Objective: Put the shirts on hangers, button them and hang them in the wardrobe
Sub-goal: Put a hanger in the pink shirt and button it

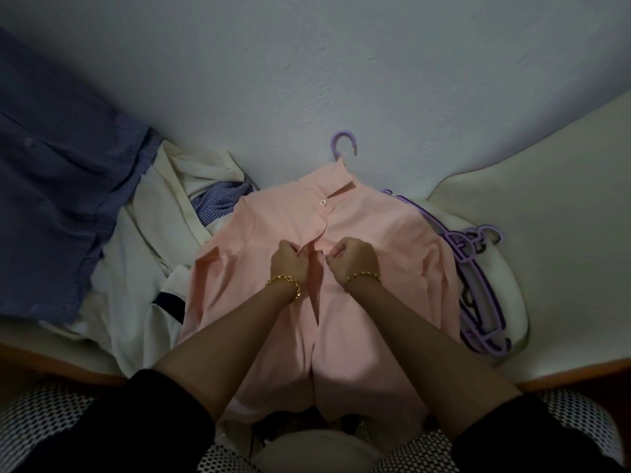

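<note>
Pink shirt (358, 240) laid flat on bed, purple hanger hook (343, 143) protruding at collar. Left hand (290, 259) and right hand (351, 257) each pinch opposite placket edge mid-chest, drawing both together, presumably for buttoning. Spare hangers (478, 278) beside, right.

Black sleeves (164, 421), gold bracelets (285, 283) on both wrists.
</note>
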